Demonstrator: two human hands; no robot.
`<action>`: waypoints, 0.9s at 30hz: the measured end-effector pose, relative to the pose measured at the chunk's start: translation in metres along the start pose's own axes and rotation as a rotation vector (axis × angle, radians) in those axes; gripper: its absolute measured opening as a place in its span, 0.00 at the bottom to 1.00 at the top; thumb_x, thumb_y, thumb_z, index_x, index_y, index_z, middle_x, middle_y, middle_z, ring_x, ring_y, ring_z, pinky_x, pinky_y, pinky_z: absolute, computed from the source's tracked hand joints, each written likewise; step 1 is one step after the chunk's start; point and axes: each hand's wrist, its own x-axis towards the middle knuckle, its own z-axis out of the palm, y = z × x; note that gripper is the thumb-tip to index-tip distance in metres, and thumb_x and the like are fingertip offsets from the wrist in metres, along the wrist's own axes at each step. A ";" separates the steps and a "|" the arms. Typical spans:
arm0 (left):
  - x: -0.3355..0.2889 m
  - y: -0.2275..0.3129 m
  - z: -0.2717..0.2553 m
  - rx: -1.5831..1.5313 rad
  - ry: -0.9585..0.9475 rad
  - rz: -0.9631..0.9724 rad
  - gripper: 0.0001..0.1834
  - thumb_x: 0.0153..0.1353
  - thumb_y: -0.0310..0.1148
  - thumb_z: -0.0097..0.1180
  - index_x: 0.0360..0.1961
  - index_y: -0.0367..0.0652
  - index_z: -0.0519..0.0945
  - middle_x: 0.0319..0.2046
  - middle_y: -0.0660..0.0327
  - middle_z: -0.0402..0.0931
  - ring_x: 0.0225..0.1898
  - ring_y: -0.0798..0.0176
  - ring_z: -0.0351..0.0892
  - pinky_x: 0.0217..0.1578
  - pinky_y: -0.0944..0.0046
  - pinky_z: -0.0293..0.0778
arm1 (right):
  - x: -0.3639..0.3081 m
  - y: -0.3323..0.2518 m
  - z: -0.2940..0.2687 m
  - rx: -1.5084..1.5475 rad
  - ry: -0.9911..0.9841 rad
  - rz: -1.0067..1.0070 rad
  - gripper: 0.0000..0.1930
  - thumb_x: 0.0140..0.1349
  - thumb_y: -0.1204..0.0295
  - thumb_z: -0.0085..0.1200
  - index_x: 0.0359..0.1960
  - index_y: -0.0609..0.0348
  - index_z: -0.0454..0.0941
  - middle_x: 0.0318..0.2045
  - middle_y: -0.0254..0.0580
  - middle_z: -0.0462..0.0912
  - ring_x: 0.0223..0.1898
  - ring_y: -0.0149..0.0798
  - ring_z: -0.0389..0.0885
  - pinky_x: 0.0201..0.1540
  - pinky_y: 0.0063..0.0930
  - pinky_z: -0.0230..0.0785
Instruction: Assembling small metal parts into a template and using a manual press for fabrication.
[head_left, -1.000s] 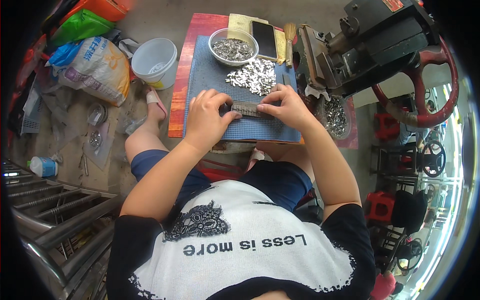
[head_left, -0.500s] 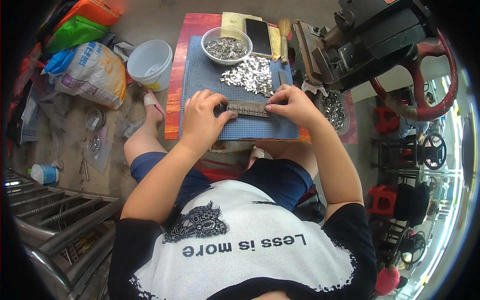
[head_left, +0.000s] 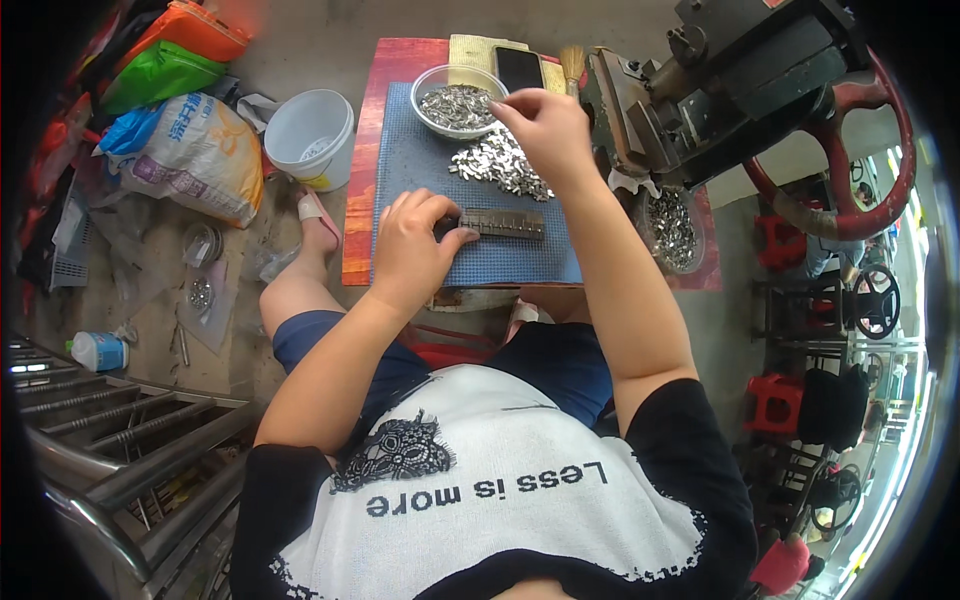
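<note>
A slotted metal block (head_left: 502, 224) lies on the blue ribbed mat (head_left: 405, 150), a row of slots along its top. My left hand (head_left: 415, 235) grips its left end between thumb and fingers. My right hand (head_left: 550, 130) is raised at the right rim of a clear round bowl (head_left: 428, 112) full of small metal parts. Its thumb and fingertips are pinched together; whether anything is between them is too small to tell. Just below the bowl, a loose pile of small shiny metal pieces (head_left: 490, 165) is spread on the mat, partly behind my right hand.
Behind the bowl lie a dark phone (head_left: 519, 68) and a brush (head_left: 572, 62) on the red table (head_left: 362, 220). A hand press with a red wheel (head_left: 885, 210) stands at the right, beside a tub of metal parts (head_left: 672, 228). A white bucket (head_left: 312, 140) stands left.
My right hand has let go of the block's right end and moved up and away to the bowl's rim. The left hand still grips the block. The whole view has shifted slightly.
</note>
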 end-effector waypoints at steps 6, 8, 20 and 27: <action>-0.001 0.002 0.002 0.026 0.033 0.002 0.11 0.50 0.35 0.71 0.31 0.42 0.82 0.33 0.60 0.79 0.41 0.51 0.75 0.45 0.54 0.66 | -0.066 0.044 -0.053 -0.310 0.147 0.012 0.13 0.60 0.67 0.62 0.36 0.66 0.85 0.31 0.53 0.85 0.34 0.53 0.84 0.41 0.40 0.76; 0.000 0.004 0.002 0.093 0.030 0.002 0.12 0.50 0.35 0.71 0.31 0.42 0.81 0.33 0.59 0.79 0.41 0.51 0.76 0.45 0.54 0.67 | -0.083 0.063 -0.051 -0.522 0.097 -0.006 0.14 0.60 0.66 0.61 0.37 0.68 0.84 0.33 0.57 0.84 0.37 0.57 0.83 0.43 0.43 0.75; -0.002 -0.004 0.004 0.030 0.094 0.044 0.09 0.64 0.35 0.59 0.36 0.42 0.87 0.33 0.58 0.80 0.40 0.51 0.77 0.44 0.54 0.68 | -0.087 0.030 -0.054 -0.047 -0.361 -0.184 0.12 0.53 0.75 0.66 0.40 0.62 0.85 0.34 0.37 0.81 0.31 0.31 0.78 0.37 0.23 0.71; -0.004 0.000 0.004 0.037 0.083 0.039 0.10 0.63 0.36 0.59 0.35 0.42 0.87 0.33 0.58 0.80 0.41 0.51 0.77 0.45 0.54 0.68 | -0.086 0.032 -0.046 -0.042 -0.447 -0.195 0.12 0.53 0.75 0.66 0.41 0.62 0.85 0.37 0.39 0.81 0.33 0.33 0.80 0.39 0.27 0.73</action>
